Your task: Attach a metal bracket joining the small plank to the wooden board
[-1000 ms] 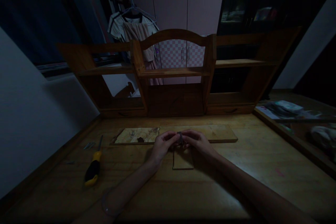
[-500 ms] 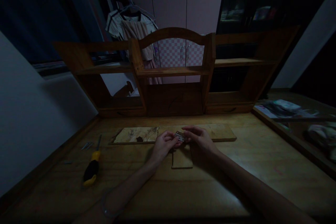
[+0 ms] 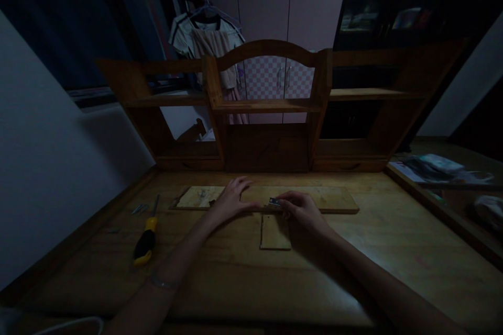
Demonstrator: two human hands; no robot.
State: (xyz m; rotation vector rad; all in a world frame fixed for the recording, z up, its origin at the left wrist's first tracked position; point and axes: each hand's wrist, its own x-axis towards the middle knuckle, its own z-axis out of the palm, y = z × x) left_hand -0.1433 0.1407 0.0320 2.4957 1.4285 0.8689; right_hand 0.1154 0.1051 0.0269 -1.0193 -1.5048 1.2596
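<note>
Right hand pinches a small metal piece; left hand spreads over a long board

Clock places are read from the small square board (image 3: 275,234) on the worktop (image 3: 243,277), with 12 o'clock pointing away from the person. The left hand (image 3: 232,198) is at 10 o'clock, its thumb and fingers wide apart above the long board (image 3: 334,199). Its forearm slants up from 7 o'clock, a thin bracelet (image 3: 162,282) around it. The right hand (image 3: 304,210) is at 2 o'clock, its thumb and fingers clamped on the small metal piece (image 3: 274,201), which is at 12 o'clock by the long board's near edge. That forearm comes in from 4 o'clock.

The wooden shelf unit (image 3: 271,108), at 12 o'clock, has open compartments and 2 low drawers, both shut. At 1 o'clock, a dark cabinet (image 3: 387,26) holds pale and coloured items behind glass. A yellow-and-black screwdriver (image 3: 145,243) lies at 9 o'clock, with a few screws (image 3: 140,209) just beyond its shaft.

The right hand's fingers hide part of the metal piece; whether it touches the long board is unclear, as is whether the left fingertips press down. A pale cloth (image 3: 491,210) at 3 o'clock is cut off by the edge. Dimness blurs the cabinet's contents.
</note>
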